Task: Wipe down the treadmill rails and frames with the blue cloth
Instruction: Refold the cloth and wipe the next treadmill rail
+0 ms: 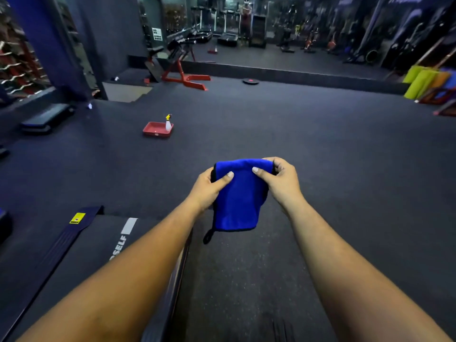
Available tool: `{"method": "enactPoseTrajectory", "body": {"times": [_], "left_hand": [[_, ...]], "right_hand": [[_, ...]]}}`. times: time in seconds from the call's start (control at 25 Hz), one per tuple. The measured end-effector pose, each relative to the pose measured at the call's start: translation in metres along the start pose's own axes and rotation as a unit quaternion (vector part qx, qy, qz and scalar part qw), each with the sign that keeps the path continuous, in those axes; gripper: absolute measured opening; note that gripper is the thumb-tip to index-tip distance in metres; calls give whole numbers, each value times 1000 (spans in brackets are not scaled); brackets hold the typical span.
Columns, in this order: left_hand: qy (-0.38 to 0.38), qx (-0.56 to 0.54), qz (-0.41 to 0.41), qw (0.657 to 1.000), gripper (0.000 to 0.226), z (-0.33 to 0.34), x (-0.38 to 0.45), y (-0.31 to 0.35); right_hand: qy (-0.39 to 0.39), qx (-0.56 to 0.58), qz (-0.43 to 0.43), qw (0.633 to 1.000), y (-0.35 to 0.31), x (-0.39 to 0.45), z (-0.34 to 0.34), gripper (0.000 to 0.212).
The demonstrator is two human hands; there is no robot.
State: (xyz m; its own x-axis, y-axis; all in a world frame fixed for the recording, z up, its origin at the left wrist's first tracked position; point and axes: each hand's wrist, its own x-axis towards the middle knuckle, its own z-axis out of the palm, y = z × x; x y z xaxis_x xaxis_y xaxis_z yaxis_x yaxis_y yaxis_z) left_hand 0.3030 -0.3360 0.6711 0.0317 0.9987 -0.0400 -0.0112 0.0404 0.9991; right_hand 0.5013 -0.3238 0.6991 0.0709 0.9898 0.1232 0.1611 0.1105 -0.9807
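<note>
Hands, left hand [206,187] and right hand [281,180], pinch blue cloth [238,201]; treadmill [98,245] lettering "SELF".

Two hands, the left hand [209,186] and the right hand [281,181]. One blue cloth [240,196] between them. One red tray [158,129] far left on the floor, one spray bottle [168,122] standing in it. One red-framed bench [182,70] farther off. One black disc [251,81] on the far floor.

The blue cloth [238,196] — folded, black-edged, with a small black loop at its lower left corner — hangs in the air above the dark treadmill [81,245] deck's right edge.
</note>
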Motion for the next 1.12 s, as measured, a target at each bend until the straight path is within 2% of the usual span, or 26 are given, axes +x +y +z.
{"method": "enactPoseTrajectory", "body": {"times": [0.08,0.24,0.44,0.56,0.68,0.8,0.96,1.12], "left_hand": [[20,-6,12,1000,27,-22,24,1],[115,-26,29,993,27,-84,76,-8],[330,-4,12,944,33,-173,110,-20],[458,-67,22,886,35,-219,99,-25],[550,-150,39,821,31,-262,62,-29],[616,-162,55,769,25,-300,14,-34],[703,-167,78,687,23,-338,-51,-46],[772,-154,78,612,33,-353,-106,-45]], "right_hand": [[-35,-1,-7,999,-1,31,22,15],[-144,-14,-21,989,4,109,96,18],[-305,47,-27,951,17,192,216,29],[-449,85,41,889,26,209,301,49],[-594,41,65,801,27,184,382,40],[-640,80,72,761,14,146,453,38],[-696,82,20,713,-10,82,533,32],[-788,60,57,610,-31,24,572,30]]}}
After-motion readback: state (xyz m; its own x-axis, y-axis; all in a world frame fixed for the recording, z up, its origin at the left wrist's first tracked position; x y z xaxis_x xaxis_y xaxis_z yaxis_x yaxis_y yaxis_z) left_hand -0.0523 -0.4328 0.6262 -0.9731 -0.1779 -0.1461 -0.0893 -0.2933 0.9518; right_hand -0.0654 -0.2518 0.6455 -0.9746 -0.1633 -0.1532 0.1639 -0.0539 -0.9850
